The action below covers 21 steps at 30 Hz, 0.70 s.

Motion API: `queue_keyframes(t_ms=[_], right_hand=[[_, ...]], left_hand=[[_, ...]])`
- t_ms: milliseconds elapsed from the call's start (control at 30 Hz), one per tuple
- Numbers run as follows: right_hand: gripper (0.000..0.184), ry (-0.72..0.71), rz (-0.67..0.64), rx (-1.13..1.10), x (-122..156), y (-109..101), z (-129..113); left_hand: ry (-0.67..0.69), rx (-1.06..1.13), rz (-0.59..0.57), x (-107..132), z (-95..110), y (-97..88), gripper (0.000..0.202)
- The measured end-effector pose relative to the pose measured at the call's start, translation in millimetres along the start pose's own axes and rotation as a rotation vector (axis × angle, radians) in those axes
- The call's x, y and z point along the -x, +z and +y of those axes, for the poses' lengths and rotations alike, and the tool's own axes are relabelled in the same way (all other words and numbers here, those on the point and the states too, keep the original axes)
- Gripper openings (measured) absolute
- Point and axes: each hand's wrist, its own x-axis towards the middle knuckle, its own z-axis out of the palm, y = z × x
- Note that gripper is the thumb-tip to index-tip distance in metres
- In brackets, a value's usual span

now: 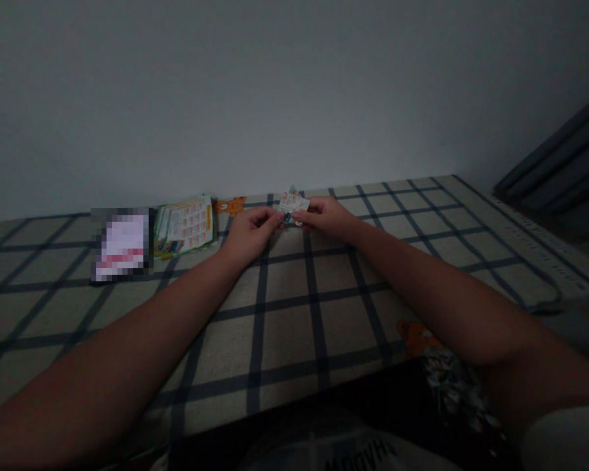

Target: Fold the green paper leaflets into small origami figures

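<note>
A small piece of folded printed paper (294,201), mostly white with coloured print, is held up above the checked cloth near its far edge. My left hand (250,234) pinches its left side between thumb and fingers. On the opposite side my right hand (330,218) grips it, thumb toward me. Part of the paper is covered by the fingertips, and its exact folds are too small to make out. Left of my left hand lies a stack of printed leaflets (189,224), green and white with orange blocks.
A pixelated, dark-edged flat object (122,245) lies left of the leaflets. The checked cloth (287,327) covers the table up to a grey wall (285,91). A crumpled silvery heap (454,386) sits near my right forearm. Dark slatted furniture (564,157) stands far right.
</note>
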Motion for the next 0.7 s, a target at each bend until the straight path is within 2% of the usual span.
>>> queue_keyframes(t_ms=[167, 333, 467, 700], right_hand=[[0.029, -0.033, 0.005, 0.064, 1, -1, 2], [0.023, -0.067, -0.065, 0.079, 1, -1, 2], [0.025, -0.087, -0.111, 0.149, 1, 1, 3], [0.041, -0.088, -0.114, 0.181, 3, 0, 1]], left_hand=[[-0.091, 0.119, -0.044, 0, -8, 1.5, 0.034], [-0.193, 0.210, -0.083, 0, -15, 4.0, 0.032], [-0.143, 0.121, -0.082, 0, -9, 3.9, 0.035], [-0.085, 0.111, 0.022, 0, -5, 2.5, 0.035]])
